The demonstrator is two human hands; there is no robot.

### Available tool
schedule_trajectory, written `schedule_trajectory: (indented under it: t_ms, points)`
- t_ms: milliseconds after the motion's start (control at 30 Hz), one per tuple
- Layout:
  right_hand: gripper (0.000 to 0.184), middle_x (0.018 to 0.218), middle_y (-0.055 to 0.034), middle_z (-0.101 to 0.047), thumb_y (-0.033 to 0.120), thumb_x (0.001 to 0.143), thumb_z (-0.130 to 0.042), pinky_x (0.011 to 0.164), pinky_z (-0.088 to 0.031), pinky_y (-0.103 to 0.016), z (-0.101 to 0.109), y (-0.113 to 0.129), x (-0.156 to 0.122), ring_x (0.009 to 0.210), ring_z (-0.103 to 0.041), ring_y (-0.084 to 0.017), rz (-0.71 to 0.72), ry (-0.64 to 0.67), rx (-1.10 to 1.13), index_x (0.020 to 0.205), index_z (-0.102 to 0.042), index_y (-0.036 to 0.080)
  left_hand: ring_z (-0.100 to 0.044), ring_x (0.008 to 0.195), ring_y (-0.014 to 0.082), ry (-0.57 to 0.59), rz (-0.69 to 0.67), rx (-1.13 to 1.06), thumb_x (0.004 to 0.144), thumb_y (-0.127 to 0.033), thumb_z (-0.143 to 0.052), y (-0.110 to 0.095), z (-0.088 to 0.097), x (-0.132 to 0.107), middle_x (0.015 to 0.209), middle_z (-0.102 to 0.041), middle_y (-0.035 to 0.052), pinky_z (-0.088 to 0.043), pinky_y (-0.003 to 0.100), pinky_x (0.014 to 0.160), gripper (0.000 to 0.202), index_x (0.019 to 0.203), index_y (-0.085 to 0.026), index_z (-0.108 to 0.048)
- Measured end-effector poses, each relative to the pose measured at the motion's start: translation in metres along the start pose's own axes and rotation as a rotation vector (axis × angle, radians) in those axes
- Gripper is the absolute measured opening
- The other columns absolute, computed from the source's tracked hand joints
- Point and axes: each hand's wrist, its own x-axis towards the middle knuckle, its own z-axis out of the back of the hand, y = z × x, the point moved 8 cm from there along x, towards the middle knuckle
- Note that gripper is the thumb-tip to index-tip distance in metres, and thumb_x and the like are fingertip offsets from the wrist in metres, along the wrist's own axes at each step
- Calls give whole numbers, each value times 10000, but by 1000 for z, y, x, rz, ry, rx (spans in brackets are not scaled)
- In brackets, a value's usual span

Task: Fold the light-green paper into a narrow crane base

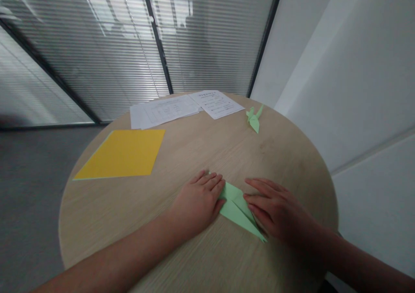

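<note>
A light green folded sheet of origami paper (234, 211) lies on the table near the front, with a crease and a raised flap running toward its pointed lower right end. My left hand (201, 200) rests flat over its upper left part and hides that end. At the paper's right edge is my right hand (275, 206), its fingers stretched out, the fingertips touching the flap. The thumb side of that hand covers part of the edge.
A round wooden table (191, 150) carries a stack of yellow paper (125, 154) at left, printed white sheets (165, 111) at the back and a green origami crane (254, 119) at back right. Beyond stand glass panels with blinds (207, 38) and a white wall (356, 68).
</note>
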Motion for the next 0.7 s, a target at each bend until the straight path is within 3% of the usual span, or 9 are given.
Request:
schedule_trajectory:
  t_ms: [167,267,333,467,600,700]
  points:
    - [261,1422,-181,-654,224,984,-579,1063,-514,-575,-2,-7,14,1309,-617,-354,-48,81,-38,1149,-782,222,-708,1089,357,-16,91,173,969,-317,-608,-5,12,-4,1185,-755,186,-553,565,998,325,1172,-87,-716]
    - [275,1356,-166,-702,239,1016,-541,1063,-518,-546,3,-7,27,1267,-651,-328,-12,122,-4,1122,-794,221,-698,891,329,11,171,222,938,-385,-651,-3,21,-8,929,-743,132,-586,514,820,255,954,-139,-719]
    - [278,1314,-156,-724,260,1019,-552,1056,-527,-525,7,-2,34,1236,-667,-314,26,116,10,1184,-772,217,-682,865,322,20,203,224,930,-428,-667,-1,26,-10,878,-719,117,-580,496,787,278,917,-152,-703]
    - [313,1337,-144,-711,274,991,-621,1045,-533,-539,4,7,40,1227,-658,-331,64,70,-16,1279,-727,215,-670,982,356,30,200,186,937,-432,-679,2,24,-10,1024,-725,137,-566,538,866,306,1033,-143,-707]
    - [305,1294,-126,-734,192,978,-617,1031,-550,-529,-16,12,41,1191,-668,-317,76,41,-56,1260,-732,186,-623,1226,333,-44,-12,177,1005,-235,-589,-7,15,-8,1344,-686,139,-484,529,1080,349,1332,-123,-638]
    - [329,1283,-134,-742,152,973,-592,1022,-564,-507,-24,12,42,1173,-676,-304,56,9,-85,1277,-720,149,-630,1251,289,-30,-114,172,1028,-178,-544,-10,2,-8,1372,-688,138,-458,463,1131,352,1354,-81,-633]
